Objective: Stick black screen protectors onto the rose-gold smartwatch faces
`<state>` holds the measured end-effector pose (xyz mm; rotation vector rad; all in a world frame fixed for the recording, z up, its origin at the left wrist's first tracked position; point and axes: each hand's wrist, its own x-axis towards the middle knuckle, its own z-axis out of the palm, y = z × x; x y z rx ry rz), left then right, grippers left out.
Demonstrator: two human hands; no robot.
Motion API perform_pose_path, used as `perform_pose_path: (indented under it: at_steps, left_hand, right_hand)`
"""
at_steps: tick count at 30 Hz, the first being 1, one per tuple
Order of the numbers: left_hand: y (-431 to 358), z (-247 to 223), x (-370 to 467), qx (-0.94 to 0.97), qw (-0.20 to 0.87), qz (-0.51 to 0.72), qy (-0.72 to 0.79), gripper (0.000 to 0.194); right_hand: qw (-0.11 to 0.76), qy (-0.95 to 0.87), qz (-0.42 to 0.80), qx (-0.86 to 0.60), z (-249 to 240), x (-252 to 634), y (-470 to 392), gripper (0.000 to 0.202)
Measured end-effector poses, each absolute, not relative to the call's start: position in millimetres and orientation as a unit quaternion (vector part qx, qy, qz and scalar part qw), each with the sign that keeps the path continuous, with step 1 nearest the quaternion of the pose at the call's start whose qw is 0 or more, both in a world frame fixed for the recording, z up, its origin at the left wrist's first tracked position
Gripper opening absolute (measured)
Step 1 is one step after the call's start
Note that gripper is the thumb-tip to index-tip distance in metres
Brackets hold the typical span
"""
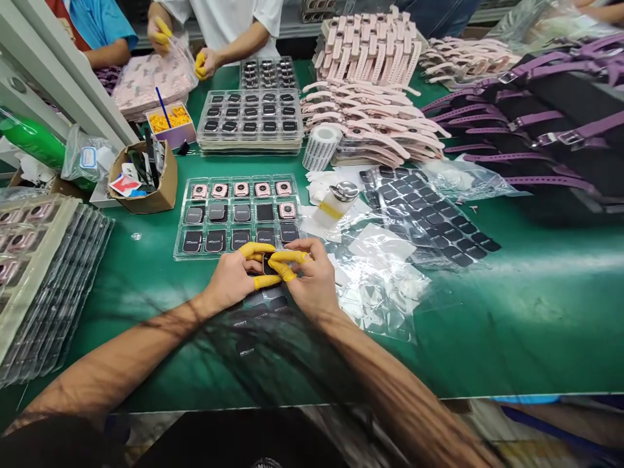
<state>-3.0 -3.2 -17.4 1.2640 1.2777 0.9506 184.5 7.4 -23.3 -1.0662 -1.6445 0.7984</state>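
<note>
Apparently a smartwatch point(266, 264), mostly hidden.

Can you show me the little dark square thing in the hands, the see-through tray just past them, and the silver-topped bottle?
Dark square thing point(266, 264): head view, on its dark face.
See-through tray point(181, 224): head view, on its left rim.
Silver-topped bottle point(335, 203): head view, on its body.

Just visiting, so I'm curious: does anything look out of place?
The irregular white, paper-like scraps beside the right hand look untidy: they lie scattered at odd angles, unlike the neat rows in the clear plastic rectangular tray. No spill or damage stands out.
</note>
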Motion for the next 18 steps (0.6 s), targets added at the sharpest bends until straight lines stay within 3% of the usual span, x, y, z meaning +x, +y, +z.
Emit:
perform_pose_path:
  at_steps: [4,6,8,11,13,18]
  left_hand:
    - [1.3,-13.6,-3.4,0.461,0.57,0.427,0.529,0.066]
    - [3.9,-14.2,-4.4,0.459,0.575,0.434,0.52,0.065]
    - [5.8,-16.2,-5.7,0.47,0.576,0.433,0.509,0.064]
    - [6.8,-19.4,-6.5,0.477,0.579,0.43,0.501,0.063]
    - [6.3,-20.4,-6.0,0.472,0.586,0.43,0.5,0.065]
    - [4.6,-22.1,-4.8,0.471,0.591,0.422,0.501,0.066]
  right_hand:
    - [0.518,-0.598,0.335,-0.511,-17.0,239.8,9.9,0.022]
    - [0.47,-0.609,0.217,-0.601,-19.4,273.7,14.1,0.03]
    - [0.422,-0.633,0.123,-0.637,-23.6,297.7,18.2,0.025]
    - [0.324,-0.757,0.021,-0.567,-29.0,304.5,21.9,0.018]
    - [0.274,-0.821,0.016,-0.501,-29.5,292.3,23.1,0.012]
    - [0.313,-0.853,0.117,-0.401,-18.9,235.9,29.1,0.014]
